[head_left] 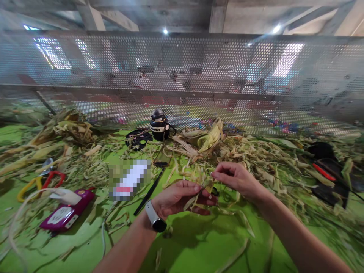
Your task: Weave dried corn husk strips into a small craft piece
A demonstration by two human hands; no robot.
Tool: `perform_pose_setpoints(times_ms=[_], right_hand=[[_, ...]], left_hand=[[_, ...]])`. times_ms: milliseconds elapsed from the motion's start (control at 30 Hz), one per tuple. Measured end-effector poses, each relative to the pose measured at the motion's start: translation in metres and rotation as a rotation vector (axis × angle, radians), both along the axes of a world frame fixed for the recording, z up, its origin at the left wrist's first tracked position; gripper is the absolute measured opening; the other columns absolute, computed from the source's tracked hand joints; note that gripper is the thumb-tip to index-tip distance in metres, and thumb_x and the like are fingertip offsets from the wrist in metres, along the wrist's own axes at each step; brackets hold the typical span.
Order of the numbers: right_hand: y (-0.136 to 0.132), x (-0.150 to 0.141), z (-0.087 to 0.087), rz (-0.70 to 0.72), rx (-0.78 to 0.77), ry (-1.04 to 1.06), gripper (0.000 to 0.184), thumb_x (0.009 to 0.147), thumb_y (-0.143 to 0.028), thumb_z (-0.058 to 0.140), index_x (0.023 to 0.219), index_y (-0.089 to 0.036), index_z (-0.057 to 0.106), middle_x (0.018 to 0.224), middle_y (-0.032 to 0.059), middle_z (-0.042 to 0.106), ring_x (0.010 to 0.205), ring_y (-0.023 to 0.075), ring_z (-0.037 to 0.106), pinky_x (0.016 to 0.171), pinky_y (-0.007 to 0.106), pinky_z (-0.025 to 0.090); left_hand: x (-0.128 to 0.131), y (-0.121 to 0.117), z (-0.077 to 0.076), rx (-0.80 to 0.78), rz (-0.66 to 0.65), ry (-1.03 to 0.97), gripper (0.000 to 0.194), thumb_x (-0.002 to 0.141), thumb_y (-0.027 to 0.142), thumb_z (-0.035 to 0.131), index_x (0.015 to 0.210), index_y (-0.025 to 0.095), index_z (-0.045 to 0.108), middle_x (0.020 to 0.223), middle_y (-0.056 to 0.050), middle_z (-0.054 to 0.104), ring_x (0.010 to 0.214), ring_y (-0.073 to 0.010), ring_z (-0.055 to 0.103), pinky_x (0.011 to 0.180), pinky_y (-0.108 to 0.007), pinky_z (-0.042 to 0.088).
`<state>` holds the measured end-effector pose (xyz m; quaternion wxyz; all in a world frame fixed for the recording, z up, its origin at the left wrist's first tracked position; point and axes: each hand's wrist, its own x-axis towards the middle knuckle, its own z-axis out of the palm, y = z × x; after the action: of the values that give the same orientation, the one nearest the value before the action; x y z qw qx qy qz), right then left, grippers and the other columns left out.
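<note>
Left hand point(182, 196) half-curled, apparently round husk point(190, 203)

A: Beside the jar point(159, 131)?
B: Black disc point(133, 138), just left.
A: Nearer side of jar?
B: Scissors point(52, 174), purple socket point(67, 217); both well left.
A: Behind jar?
B: Perforated screen point(182, 68), extending both ways.

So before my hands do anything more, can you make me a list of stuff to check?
1. Left hand holding dry husk strips: ok.
2. Right hand gripping a strip too: cannot tell; its fingertips are pinched beside them.
3. Red-and-yellow-handled scissors away from both hands: ok.
4. Smartwatch strapped around the left wrist: ok.
5. Green tabletop free of scraps: not ok; dry bits lie all over.
</note>
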<state>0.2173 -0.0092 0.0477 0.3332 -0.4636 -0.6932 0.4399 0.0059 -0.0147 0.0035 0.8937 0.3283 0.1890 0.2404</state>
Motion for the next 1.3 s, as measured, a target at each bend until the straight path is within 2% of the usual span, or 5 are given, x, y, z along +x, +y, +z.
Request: perform_pose_setpoints(times_ms=[500, 867, 1000, 1133, 1300], right_hand=[[0.0, 0.005, 0.001, -0.016, -0.002, 0.021, 0.032, 0.076, -0.046, 0.062, 0.07, -0.015, 0.058, 0.055, -0.0054, 0.042, 0.047, 0.0058, 0.03, 0.045, 0.021, 0.024], [0.0, 0.01, 0.002, -0.036, -0.001, 0.023, 0.031, 0.077, -0.046, 0.061, 0.071, -0.015, 0.057, 0.055, -0.0056, 0.039, 0.046, 0.005, 0.028, 0.041, 0.02, 0.019], [0.0, 0.01, 0.003, -0.032, 0.003, 0.004, 0.033, 0.077, -0.048, 0.06, 0.07, -0.015, 0.057, 0.056, -0.0052, 0.04, 0.047, 0.0054, 0.03, 0.042, 0.02, 0.021], [0.001, 0.015, 0.006, -0.026, 0.027, -0.029, 0.033, 0.076, -0.048, 0.061, 0.071, -0.015, 0.058, 0.058, -0.0041, 0.043, 0.052, 0.0073, 0.034, 0.046, 0.021, 0.025], [0.002, 0.02, 0.008, 0.06, 0.028, -0.188, 0.031, 0.072, -0.046, 0.067, 0.078, -0.017, 0.059, 0.052, -0.0089, 0.028, 0.048, 0.0069, 0.026, 0.045, 0.021, 0.019]], left_hand=[[0.002, -0.001, -0.003, -0.023, -0.051, -0.013, 0.019, 0.082, 0.021, 0.059, 0.086, 0.005, 0.069, 0.082, -0.015, 0.072, 0.08, -0.023, 0.069, 0.082, -0.044, 0.051], [0.002, 0.0, -0.005, -0.025, -0.022, 0.031, 0.022, 0.076, 0.024, 0.066, 0.084, 0.004, 0.069, 0.071, -0.011, 0.071, 0.061, -0.016, 0.067, 0.065, -0.027, 0.053], [0.002, 0.0, -0.003, 0.002, -0.005, 0.055, 0.019, 0.075, 0.024, 0.068, 0.079, 0.006, 0.067, 0.059, -0.005, 0.066, 0.048, -0.0106, 0.06, 0.07, -0.033, 0.052], [0.001, 0.0, 0.0, 0.01, 0.071, 0.03, 0.012, 0.078, 0.021, 0.066, 0.074, 0.01, 0.064, 0.049, 0.006, 0.051, 0.037, -0.0007, 0.039, 0.08, -0.043, 0.049], [0.0, 0.0, 0.002, 0.03, 0.155, 0.053, 0.013, 0.078, 0.022, 0.066, 0.075, 0.01, 0.062, 0.05, 0.009, 0.043, 0.035, 0.0018, 0.029, 0.081, -0.041, 0.05]])
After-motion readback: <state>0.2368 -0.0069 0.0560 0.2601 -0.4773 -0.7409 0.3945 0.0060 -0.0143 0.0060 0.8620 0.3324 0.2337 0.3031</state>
